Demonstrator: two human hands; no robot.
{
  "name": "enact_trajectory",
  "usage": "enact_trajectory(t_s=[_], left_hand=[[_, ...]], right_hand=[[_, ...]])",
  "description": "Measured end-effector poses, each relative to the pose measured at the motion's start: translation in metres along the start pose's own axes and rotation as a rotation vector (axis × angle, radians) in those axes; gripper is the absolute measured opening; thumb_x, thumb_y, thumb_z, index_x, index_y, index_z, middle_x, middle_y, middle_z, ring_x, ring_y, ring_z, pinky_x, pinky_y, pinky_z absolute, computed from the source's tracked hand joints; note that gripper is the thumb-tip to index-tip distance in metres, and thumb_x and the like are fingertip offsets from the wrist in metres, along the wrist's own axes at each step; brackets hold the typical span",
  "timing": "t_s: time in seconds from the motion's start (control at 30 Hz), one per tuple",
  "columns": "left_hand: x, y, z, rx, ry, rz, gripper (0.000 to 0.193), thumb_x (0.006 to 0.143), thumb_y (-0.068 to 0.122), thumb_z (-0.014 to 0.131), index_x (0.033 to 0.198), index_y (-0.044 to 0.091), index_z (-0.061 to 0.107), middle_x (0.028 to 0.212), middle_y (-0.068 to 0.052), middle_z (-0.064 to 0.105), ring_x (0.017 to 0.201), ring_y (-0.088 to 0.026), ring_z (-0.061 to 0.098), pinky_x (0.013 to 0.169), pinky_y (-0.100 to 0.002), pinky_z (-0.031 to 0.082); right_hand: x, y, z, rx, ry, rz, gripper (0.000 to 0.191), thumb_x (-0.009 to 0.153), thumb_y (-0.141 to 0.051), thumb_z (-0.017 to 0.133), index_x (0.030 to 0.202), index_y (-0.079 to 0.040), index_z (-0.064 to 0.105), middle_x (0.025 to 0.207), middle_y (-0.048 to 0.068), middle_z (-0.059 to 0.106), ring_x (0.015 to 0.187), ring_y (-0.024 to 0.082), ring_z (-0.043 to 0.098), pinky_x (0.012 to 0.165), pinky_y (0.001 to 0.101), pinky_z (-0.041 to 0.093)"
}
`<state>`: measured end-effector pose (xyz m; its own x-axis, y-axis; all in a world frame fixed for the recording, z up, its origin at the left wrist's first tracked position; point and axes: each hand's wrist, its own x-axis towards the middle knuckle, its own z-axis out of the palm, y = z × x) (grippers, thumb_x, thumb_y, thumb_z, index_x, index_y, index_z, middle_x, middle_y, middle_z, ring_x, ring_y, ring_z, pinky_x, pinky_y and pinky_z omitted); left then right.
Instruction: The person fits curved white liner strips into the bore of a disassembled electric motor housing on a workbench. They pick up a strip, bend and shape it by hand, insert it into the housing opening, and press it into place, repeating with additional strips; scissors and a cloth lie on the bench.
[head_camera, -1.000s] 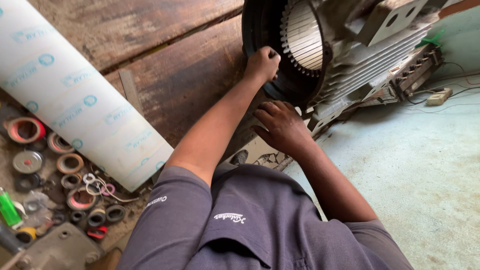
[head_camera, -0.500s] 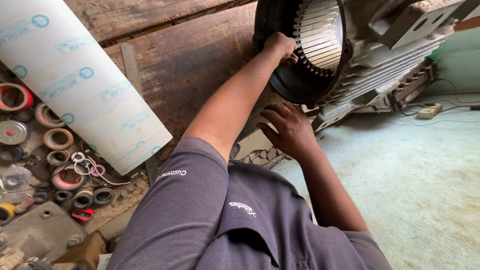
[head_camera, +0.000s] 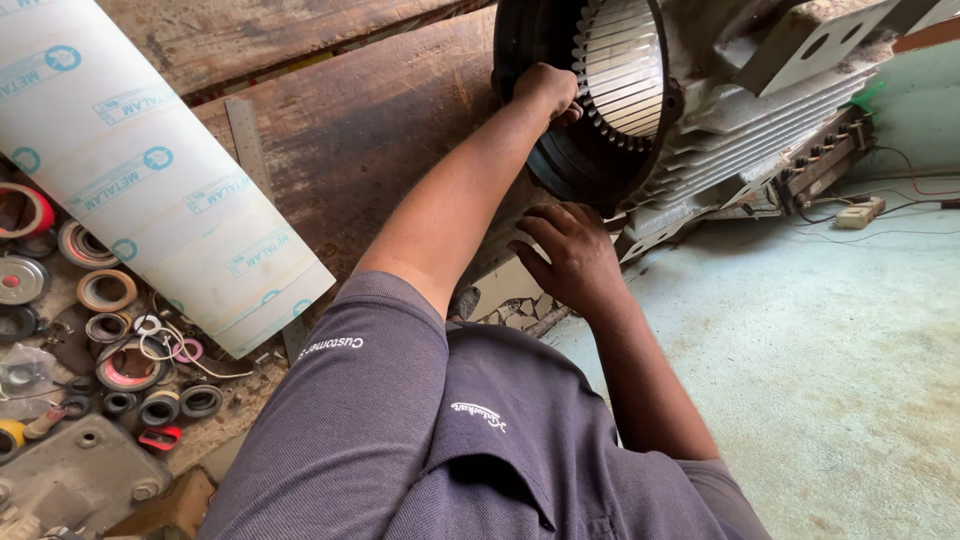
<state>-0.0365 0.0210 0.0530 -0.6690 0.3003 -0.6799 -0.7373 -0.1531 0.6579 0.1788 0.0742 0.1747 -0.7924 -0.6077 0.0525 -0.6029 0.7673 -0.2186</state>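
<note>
Far to the left of my left hand (head_camera: 548, 92) lie a big white roll (head_camera: 150, 170) and many tape rings (head_camera: 105, 290). My left hand is curled tight on the slotted rim of the big round motor shell (head_camera: 620, 70). Just below it, my right hand (head_camera: 570, 255) rests open, fingers spread, against the shell's dark bottom edge
</note>
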Motion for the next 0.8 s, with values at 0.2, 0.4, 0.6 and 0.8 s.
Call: enact_trajectory(t_s=[0.2,0.4,0.6,0.8], left_hand=[[-0.0011,-0.0013,0.0005,-0.026,0.011,0.005,0.015,0.089,0.007,0.061,0.093,-0.005,0.069,0.073,-0.015,0.075,0.047,-0.018,0.066,0.044,-0.03,0.056],[-0.0019,0.0018,0.002,-0.071,0.018,0.003,0.015,0.088,0.006,0.063,0.091,-0.006,0.07,0.073,-0.016,0.075,0.048,-0.019,0.067,0.044,-0.03,0.057],[0.0014,-0.0024,0.0045,0.026,0.045,0.03,0.018,0.089,0.007,0.057,0.086,-0.006,0.068,0.069,-0.014,0.073,0.048,-0.019,0.067,0.046,-0.031,0.057],[0.0061,-0.0007,0.0048,0.01,0.004,0.019,0.017,0.091,0.006,0.057,0.08,-0.007,0.06,0.062,-0.015,0.065,0.042,-0.021,0.055,0.042,-0.035,0.045]], right_hand=[[-0.0009,0.0003,0.0009,-0.004,0.004,-0.006,0.025,0.088,-0.02,0.08,0.108,-0.007,0.072,0.111,0.01,0.07,0.101,0.031,0.066,0.089,0.0443,0.051],[0.0007,-0.0012,-0.0001,0.003,0.01,-0.004,0.025,0.087,-0.02,0.08,0.107,-0.008,0.072,0.11,0.009,0.07,0.102,0.032,0.066,0.09,0.0444,0.051],[-0.0012,0.001,0.0019,-0.024,0.008,-0.012,0.026,0.087,-0.02,0.08,0.108,-0.007,0.072,0.111,0.009,0.07,0.102,0.031,0.066,0.092,0.0451,0.05],[-0.004,0.0058,-0.0009,0.046,0.029,-0.027,0.026,0.086,-0.017,0.081,0.107,-0.006,0.071,0.109,0.011,0.07,0.099,0.031,0.066,0.087,0.0441,0.052]])
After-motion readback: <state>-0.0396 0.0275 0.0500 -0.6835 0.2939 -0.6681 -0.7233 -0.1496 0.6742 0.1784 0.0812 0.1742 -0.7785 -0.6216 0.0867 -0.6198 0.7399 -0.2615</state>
